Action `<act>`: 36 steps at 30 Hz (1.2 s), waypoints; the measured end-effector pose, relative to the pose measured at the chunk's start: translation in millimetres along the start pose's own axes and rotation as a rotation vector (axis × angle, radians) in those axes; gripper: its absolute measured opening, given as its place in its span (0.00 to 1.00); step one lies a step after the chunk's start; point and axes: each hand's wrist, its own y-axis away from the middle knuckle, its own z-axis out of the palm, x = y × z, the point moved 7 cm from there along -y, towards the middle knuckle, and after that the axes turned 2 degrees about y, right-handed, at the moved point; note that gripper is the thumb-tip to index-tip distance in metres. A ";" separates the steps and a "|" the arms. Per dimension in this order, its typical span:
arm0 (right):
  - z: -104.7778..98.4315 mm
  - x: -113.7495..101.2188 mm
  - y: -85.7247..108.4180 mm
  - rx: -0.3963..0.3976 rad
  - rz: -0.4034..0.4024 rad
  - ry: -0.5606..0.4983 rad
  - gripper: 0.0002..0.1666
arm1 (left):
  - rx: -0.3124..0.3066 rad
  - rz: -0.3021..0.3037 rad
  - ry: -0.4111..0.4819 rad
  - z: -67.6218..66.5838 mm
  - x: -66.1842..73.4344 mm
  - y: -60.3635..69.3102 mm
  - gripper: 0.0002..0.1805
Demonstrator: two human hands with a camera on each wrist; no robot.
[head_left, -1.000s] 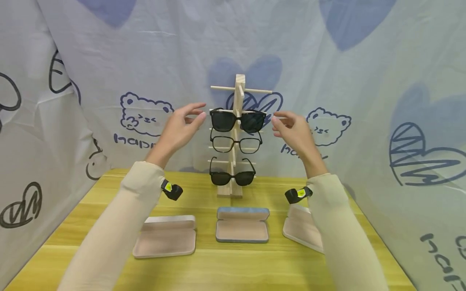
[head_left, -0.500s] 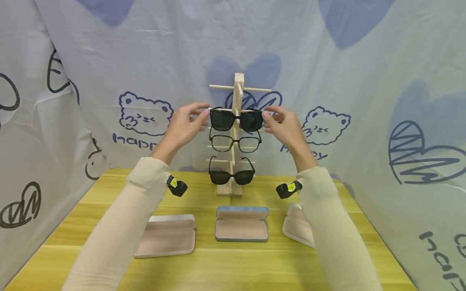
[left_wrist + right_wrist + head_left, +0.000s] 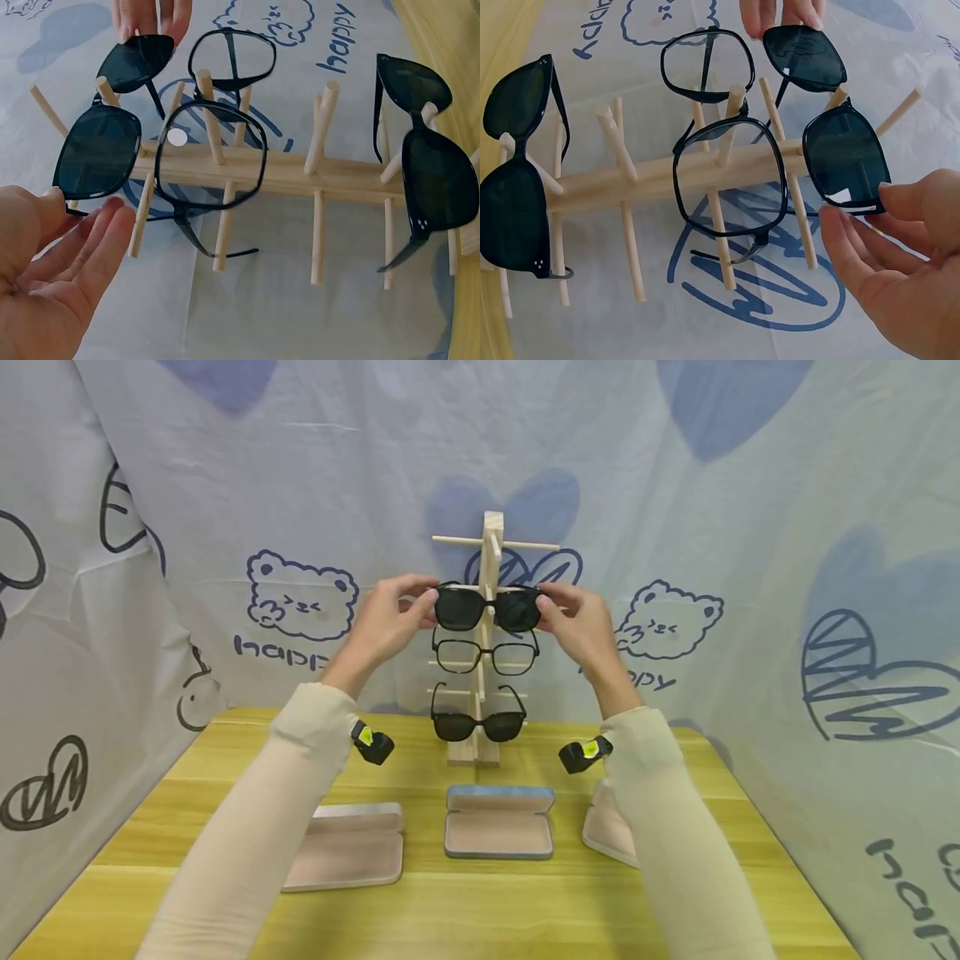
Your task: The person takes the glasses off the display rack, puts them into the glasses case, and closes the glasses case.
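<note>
Black sunglasses (image 3: 460, 609) rest on an upper peg of the wooden stand (image 3: 492, 522). My left hand (image 3: 386, 620) pinches their left outer corner between thumb and fingers; my right hand (image 3: 581, 625) pinches the right corner. In the left wrist view, the left thumb lies at the edge of the dark lens (image 3: 99, 151), fingers behind it. In the right wrist view, the right thumb and fingers hold the other lens's edge (image 3: 845, 157). Clear black-framed glasses (image 3: 456, 655) hang just below, and a second pair of sunglasses (image 3: 454, 727) sits low on the stand.
Three open cases lie on the wooden table (image 3: 480, 918): a white-lidded one (image 3: 352, 857) at left, a blue one (image 3: 498, 835) in the middle and a pale one (image 3: 611, 832) at right, partly behind my right sleeve. A patterned cloth (image 3: 360, 460) hangs behind.
Both hands have moved inward to the upper sunglasses, and thumbs and fingers have closed on their outer corners. The glasses stay at about the same place on the stand.
</note>
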 end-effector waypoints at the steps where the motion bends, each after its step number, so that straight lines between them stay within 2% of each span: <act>1: 0.0 -0.2 0.1 0.005 0.000 0.000 0.23 | 0.005 0.002 0.004 -0.1 1.0 -0.1 0.21; 12: -2.0 -6.0 4.5 0.031 -0.040 -0.017 0.23 | 0.039 -0.002 0.039 -4.5 9.0 3.9 0.21; 17: -4.9 -11.9 9.5 0.042 -0.089 -0.034 0.23 | 0.054 0.017 0.052 -7.8 15.1 9.3 0.21; 25: -8.3 -21.1 23.7 0.056 -0.142 -0.093 0.23 | 0.069 0.047 0.045 -14.0 21.6 23.4 0.20; 36: -12.7 -26.4 50.0 0.091 -0.183 -0.150 0.21 | 0.048 0.088 0.079 -17.3 29.3 46.5 0.20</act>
